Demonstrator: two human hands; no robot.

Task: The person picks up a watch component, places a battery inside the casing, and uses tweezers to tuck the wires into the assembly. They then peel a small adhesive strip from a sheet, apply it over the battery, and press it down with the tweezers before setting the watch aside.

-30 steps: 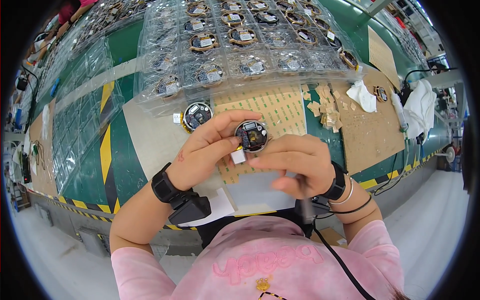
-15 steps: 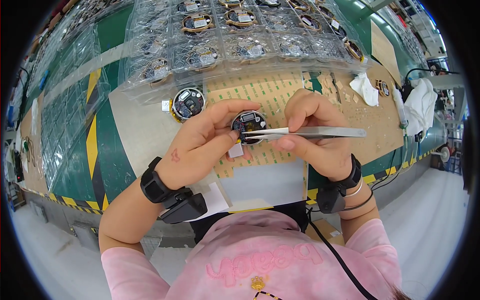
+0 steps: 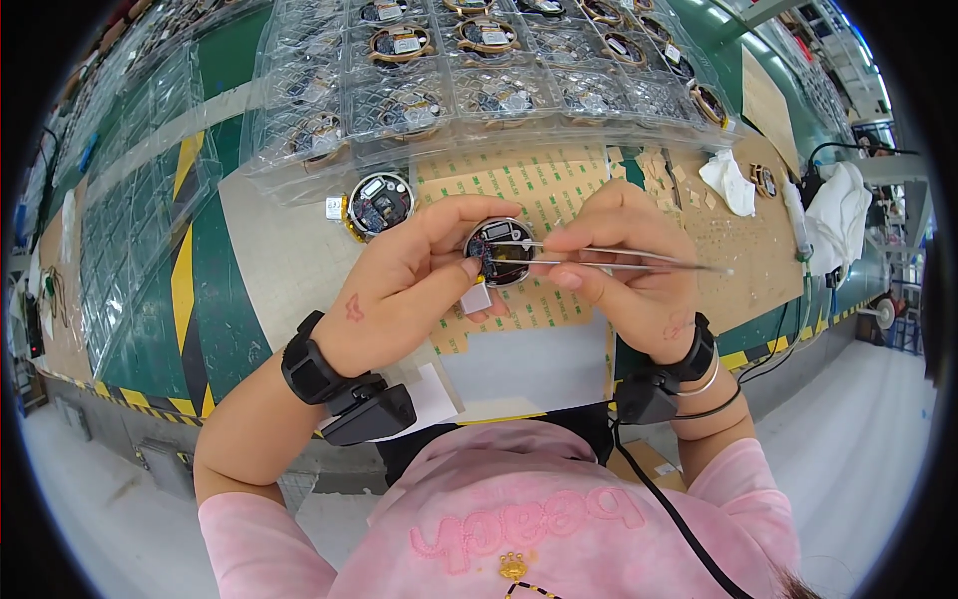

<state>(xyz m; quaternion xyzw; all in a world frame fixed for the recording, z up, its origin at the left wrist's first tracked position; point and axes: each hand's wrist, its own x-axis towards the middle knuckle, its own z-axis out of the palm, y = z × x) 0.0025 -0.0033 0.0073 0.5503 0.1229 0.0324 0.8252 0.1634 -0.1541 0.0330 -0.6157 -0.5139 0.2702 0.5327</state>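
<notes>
My left hand (image 3: 399,285) grips a round watch body (image 3: 511,250) by its left edge, its circuit side facing up. A small white battery (image 3: 476,298) hangs out at the lower left of that body, by my fingers. Between thumb and fingers, my right hand (image 3: 629,270) pinches metal tweezers (image 3: 639,262). Their two tips are spread apart and reach over the inside of the watch body; whether they touch a part is too small to tell. A second open watch body (image 3: 381,204) lies on the table just beyond my left hand, with a white battery (image 3: 334,208) beside it.
Clear plastic trays (image 3: 439,140) holding several watch parts fill the far side. Beneath my hands lies a printed tan adhesive sheet (image 3: 479,185). To the right are a white cloth (image 3: 728,182), a loose watch case (image 3: 762,180) and a white pen-like tool (image 3: 798,220).
My right hand has turned the tweezers, and their tips have spread wider over the watch body. My left hand keeps its hold nearly unmoved.
</notes>
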